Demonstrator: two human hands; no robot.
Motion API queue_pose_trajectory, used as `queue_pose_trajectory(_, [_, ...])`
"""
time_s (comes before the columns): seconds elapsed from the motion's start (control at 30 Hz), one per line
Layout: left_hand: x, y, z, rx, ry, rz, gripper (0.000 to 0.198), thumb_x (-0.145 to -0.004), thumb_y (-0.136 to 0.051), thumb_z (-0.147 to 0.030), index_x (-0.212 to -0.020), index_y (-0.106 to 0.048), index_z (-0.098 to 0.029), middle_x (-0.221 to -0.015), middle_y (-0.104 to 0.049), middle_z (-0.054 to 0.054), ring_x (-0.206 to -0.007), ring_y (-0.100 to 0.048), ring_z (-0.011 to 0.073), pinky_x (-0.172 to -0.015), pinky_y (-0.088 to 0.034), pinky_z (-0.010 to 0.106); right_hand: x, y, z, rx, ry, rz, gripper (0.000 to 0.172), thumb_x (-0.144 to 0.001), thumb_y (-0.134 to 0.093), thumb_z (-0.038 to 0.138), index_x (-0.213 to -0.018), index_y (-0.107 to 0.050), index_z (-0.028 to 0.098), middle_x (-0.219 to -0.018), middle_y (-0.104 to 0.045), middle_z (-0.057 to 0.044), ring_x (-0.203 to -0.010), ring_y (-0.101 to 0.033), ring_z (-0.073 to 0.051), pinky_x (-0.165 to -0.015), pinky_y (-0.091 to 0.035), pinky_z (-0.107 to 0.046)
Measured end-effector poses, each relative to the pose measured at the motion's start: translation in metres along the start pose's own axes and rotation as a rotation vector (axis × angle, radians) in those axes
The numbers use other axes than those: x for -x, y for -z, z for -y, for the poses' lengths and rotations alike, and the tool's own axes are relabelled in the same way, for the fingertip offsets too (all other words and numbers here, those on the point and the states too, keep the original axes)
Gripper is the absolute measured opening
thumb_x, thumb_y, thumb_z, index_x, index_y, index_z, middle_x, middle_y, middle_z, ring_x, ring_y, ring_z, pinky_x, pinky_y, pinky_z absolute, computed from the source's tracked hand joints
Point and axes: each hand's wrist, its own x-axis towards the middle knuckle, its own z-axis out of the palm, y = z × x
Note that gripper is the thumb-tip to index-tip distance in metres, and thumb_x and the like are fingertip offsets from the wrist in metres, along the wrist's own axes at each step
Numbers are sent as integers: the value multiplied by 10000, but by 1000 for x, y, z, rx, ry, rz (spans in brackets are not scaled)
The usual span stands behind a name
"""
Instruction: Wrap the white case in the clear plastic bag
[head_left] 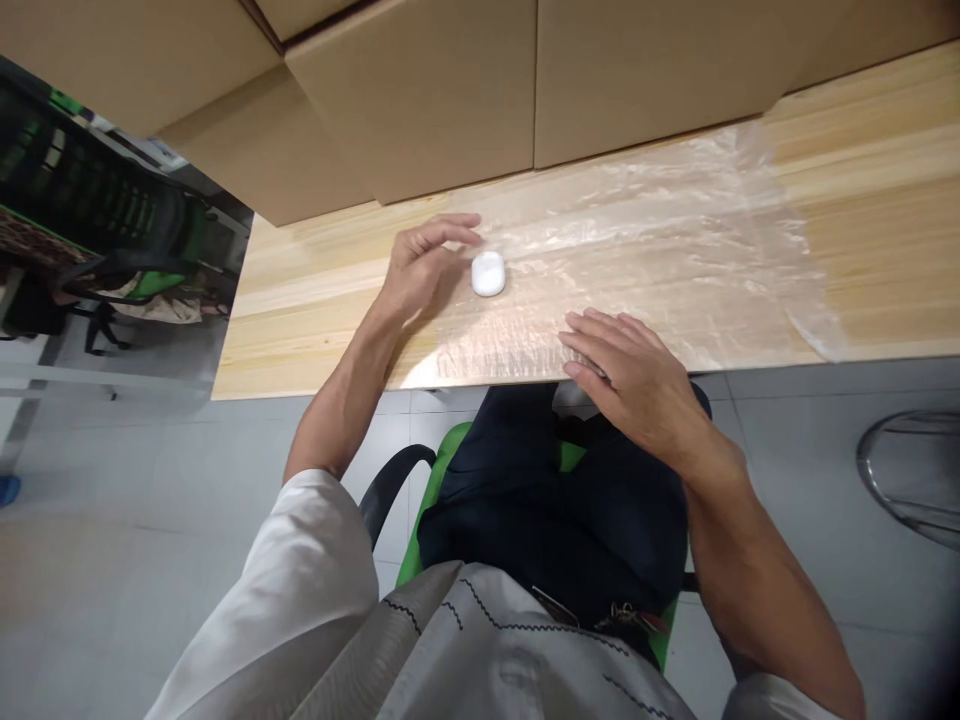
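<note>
A small white rounded case (488, 273), much like an earbud case, lies on a sheet of clear plastic wrap (645, 250) that is spread over the wooden table. Just left of the case is my left hand (427, 258), its fingers apart and bent toward it with nothing held. Whether a fingertip touches the case I cannot tell. Over the front edge of the wrap rests my right hand (626, 365), palm down with fingers stretched out and nothing in them. The wrap looks wrinkled, and its right end reaches past my right hand.
Large cardboard boxes (442, 100) stand along the back of the wooden table (315, 290). I sit on a green chair (450, 450) at the front edge. Another office chair (112, 220) is at the far left, and a metal ring base (870, 470) stands on the floor at right.
</note>
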Motion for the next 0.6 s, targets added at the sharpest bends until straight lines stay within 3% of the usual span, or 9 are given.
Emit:
queue_pose_trajectory(0.07, [-7, 10, 15, 41, 94, -134, 503, -1226, -598, -702, -1211, -815, -248, -1376, -876, 62, -1396, -800, 264, -1248, -651, 641, -6, 4, 4, -14, -30, -12, 451, -1247, -548, 354, -1588, -834, 279, -1677, -828, -112, -1636, -736, -424, -1412, -561, -731])
queue_pose_trajectory(0.13, [-13, 19, 30, 21, 221, -179, 618, -1213, -577, -803, -1304, -768, -222, -1284, -871, 63, -1239, -793, 217, -1124, -668, 558, -16, 5, 12, -15, -61, -30, 472, -1253, -533, 369, -1612, -828, 285, -1622, -857, -114, -1568, -780, -425, -1340, -636, -697])
queue_pose_trajectory(0.2, [-15, 24, 42, -22, 281, -154, 660, -1218, -568, -810, -1414, -727, -200, -1209, -855, 75, -1179, -788, 219, -1034, -660, 515, -30, 3, 22, -12, -56, -50, 506, -1259, -512, 378, -1656, -806, 271, -1644, -844, -125, -1556, -784, -426, -1307, -664, -678])
queue_pose_trajectory(0.27, [-12, 23, 46, -50, 234, -118, 662, -1203, -609, -798, -1457, -724, -198, -1138, -839, 93, -1182, -814, 271, -1010, -671, 524, -45, -4, 31, -7, -21, -58, 538, -1258, -500, 359, -1710, -768, 245, -1722, -794, -142, -1605, -747, -432, -1331, -648, -683])
queue_pose_trajectory(0.4, [1, 13, 38, -155, 70, -68, 682, -1150, -701, -810, -1498, -751, -226, -1234, -854, 148, -1350, -815, 398, -1173, -674, 627, -72, -27, 38, 18, 38, -19, 616, -1215, -637, 353, -1820, -655, 244, -1932, -594, -157, -1709, -644, -478, -1368, -611, -715])
queue_pose_trajectory(0.5, [8, 8, 28, -230, 22, -49, 660, -1169, -719, -747, -1597, -720, -244, -1421, -849, 169, -1468, -773, 405, -1339, -586, 665, -84, -44, 34, 33, 66, 19, 696, -1174, -763, 418, -1837, -613, 269, -2046, -406, -161, -1744, -591, -517, -1370, -591, -748])
queue_pose_trajectory(0.6, [10, 8, 24, -248, 8, -29, 593, -1197, -704, -669, -1641, -705, -276, -1466, -850, 159, -1506, -760, 409, -1383, -550, 688, -89, -55, 29, 49, 83, 35, 709, -1178, -751, 408, -1854, -586, 271, -2048, -397, -176, -1776, -550, -524, -1394, -541, -790])
